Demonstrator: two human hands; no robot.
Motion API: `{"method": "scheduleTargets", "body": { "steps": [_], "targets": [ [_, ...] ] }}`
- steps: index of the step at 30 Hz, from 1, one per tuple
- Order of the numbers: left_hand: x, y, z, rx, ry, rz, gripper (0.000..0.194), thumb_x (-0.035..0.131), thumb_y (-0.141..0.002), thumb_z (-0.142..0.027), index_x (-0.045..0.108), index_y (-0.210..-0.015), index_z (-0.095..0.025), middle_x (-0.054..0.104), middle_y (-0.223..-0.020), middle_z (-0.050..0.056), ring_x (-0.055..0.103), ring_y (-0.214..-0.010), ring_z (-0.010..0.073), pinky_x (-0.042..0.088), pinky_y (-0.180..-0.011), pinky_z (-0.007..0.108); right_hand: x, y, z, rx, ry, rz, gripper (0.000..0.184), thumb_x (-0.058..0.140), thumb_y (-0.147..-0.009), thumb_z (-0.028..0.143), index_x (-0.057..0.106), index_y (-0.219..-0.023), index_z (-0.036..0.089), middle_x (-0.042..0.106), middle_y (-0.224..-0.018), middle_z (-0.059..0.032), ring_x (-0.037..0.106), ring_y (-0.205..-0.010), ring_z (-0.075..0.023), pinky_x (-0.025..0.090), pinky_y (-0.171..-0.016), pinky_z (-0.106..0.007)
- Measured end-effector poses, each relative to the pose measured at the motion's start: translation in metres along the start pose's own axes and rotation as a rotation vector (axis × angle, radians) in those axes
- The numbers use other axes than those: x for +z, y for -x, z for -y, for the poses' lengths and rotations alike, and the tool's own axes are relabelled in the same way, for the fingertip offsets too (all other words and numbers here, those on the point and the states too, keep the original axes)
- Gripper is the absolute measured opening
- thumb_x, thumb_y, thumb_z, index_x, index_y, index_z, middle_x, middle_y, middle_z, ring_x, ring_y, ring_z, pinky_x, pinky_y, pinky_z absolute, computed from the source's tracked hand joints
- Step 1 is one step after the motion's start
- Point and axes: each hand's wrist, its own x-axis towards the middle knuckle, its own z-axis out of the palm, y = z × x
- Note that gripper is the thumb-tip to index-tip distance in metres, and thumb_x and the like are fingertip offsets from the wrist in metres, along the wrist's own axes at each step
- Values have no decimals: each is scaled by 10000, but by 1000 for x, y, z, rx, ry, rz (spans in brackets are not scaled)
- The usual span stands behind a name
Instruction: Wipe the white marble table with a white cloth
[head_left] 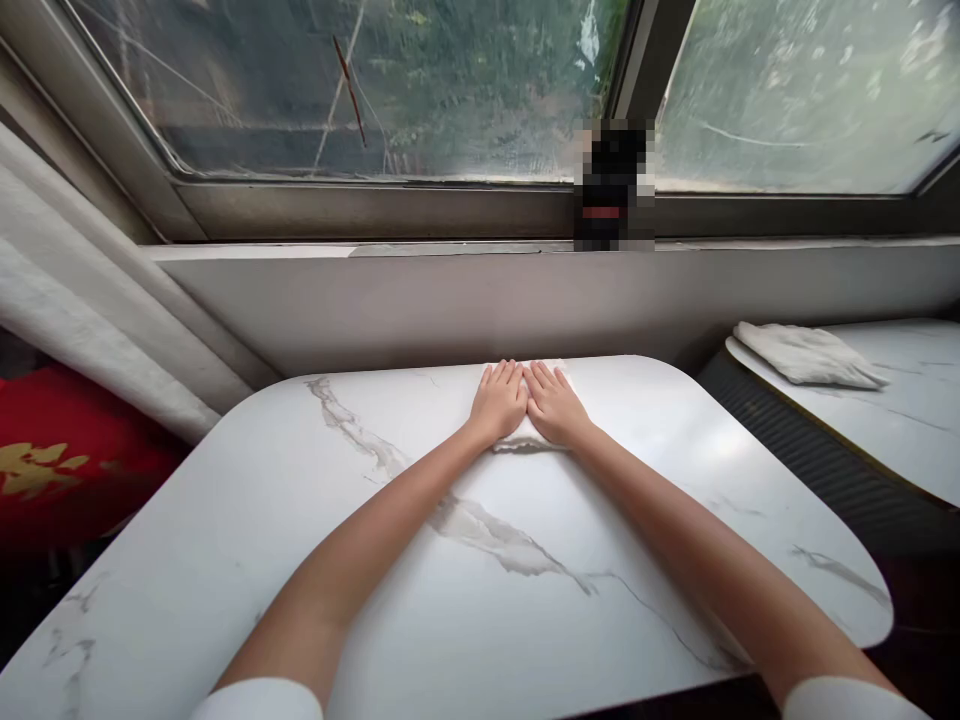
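Observation:
A white cloth (529,438) lies flat near the far edge of a white marble-patterned table (420,620). My left hand (500,400) presses on the cloth's left part, palm down with the fingers stretched forward. Right beside it, my right hand (553,402) rests flat on the cloth's right part, fingers also extended and a little apart. The two hands touch or nearly touch at the thumbs. Most of the cloth is hidden beneath them; its near edge shows below the palms.
Behind the table stand a low wall (450,305) and a window frame (390,212). A second marbled tabletop (911,425) at right carries another folded white cloth (810,355). On the left hang a pale curtain (90,270) and a red fabric with gold print (82,450).

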Motion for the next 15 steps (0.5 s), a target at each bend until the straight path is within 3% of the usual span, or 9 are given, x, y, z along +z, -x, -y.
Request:
{"method": "scheduleTargets", "body": {
  "steps": [3,6,11,15],
  "targets": [
    [3,-23,13,-39,-8,-41,489,224,-939,-221,357,-1389,-82,315,-1469,87,228,-1368,184,122,-1132,369,5,-28,-6,2,-31,-7,553,246,-899,228,303,-1415,39,289,-1481,-143,208,-1377,-224,145,-1116,-404],
    [5,-30,16,-57,-19,-75,490,232,-931,-211,376,-1378,-73,347,-1452,101,254,-1358,194,135,-1131,381,8,-38,-9,-23,-50,-30,551,258,-892,226,320,-1408,42,304,-1477,-139,217,-1374,-215,143,-1113,-387],
    [4,-23,12,-66,-33,-77,495,230,-936,-221,351,-1393,-74,319,-1466,95,231,-1367,196,118,-1137,401,6,-31,-9,-31,-54,-51,544,252,-893,218,332,-1407,60,314,-1474,-133,228,-1370,-206,145,-1110,-371],
    [1,-3,4,-77,-24,-61,498,228,-944,-229,333,-1401,-64,293,-1477,93,209,-1375,198,103,-1141,403,0,-12,1,-37,-48,-10,542,270,-899,224,318,-1414,60,301,-1479,-135,216,-1375,-216,140,-1118,-382]
  ]
}}
